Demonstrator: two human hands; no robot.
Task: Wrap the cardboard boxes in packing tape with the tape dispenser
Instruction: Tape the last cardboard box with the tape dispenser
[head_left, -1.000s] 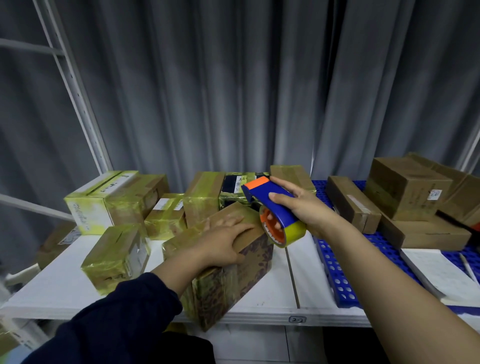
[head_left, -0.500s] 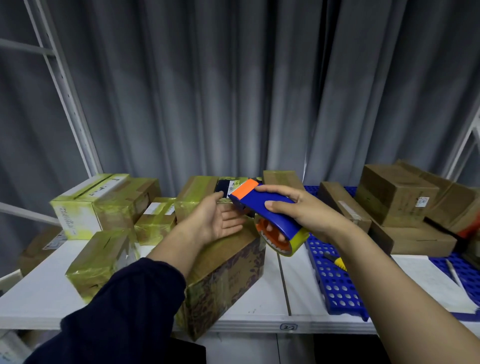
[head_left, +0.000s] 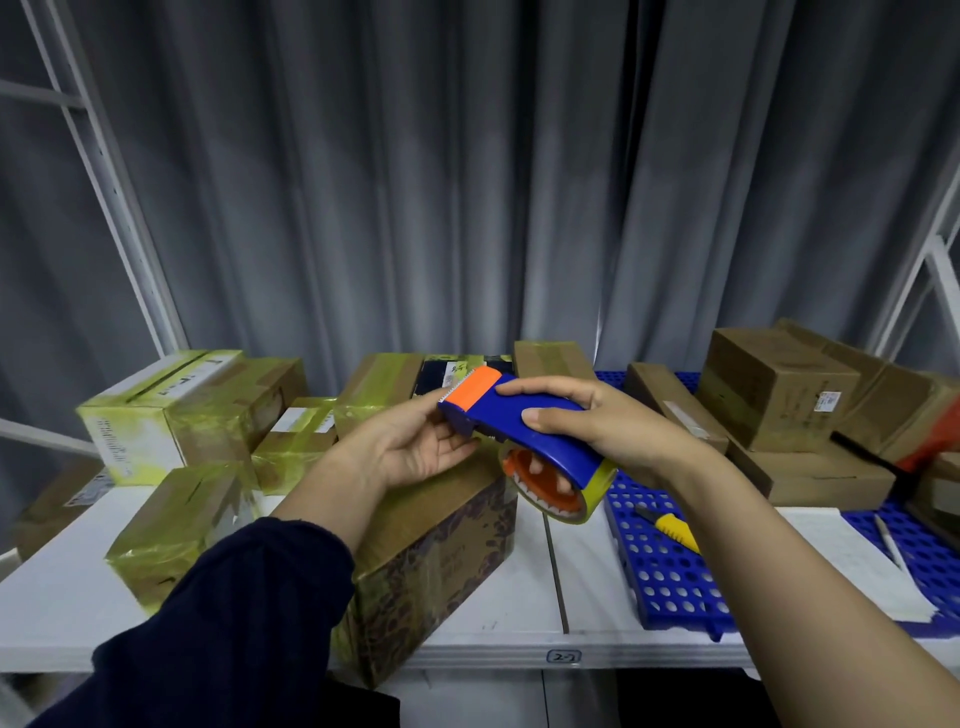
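Lifted off the box (head_left: 441, 545) since earlier, left hand (head_left: 410, 452) lay with fingers (head_left: 451, 448) relaxed under the orange tip of the dispenser (head_left: 524, 431), which right hand (head_left: 597, 421) clasped just above the box's right end.

There is 1 view, from a wide-angle camera worn on the person's head. It looks forward and somewhat down across a white shelf (head_left: 519, 597), facing a grey curtain (head_left: 467, 182) that fills the upper half of the frame. Both forearms enter from the bottom edge; the left hand (head_left: 410, 447) and right hand (head_left: 613, 426) meet at the tape dispenser (head_left: 561, 447) near the centre, close to the lens. The white posts (head_left: 119, 197) at both edges lean outward under the wide lens.
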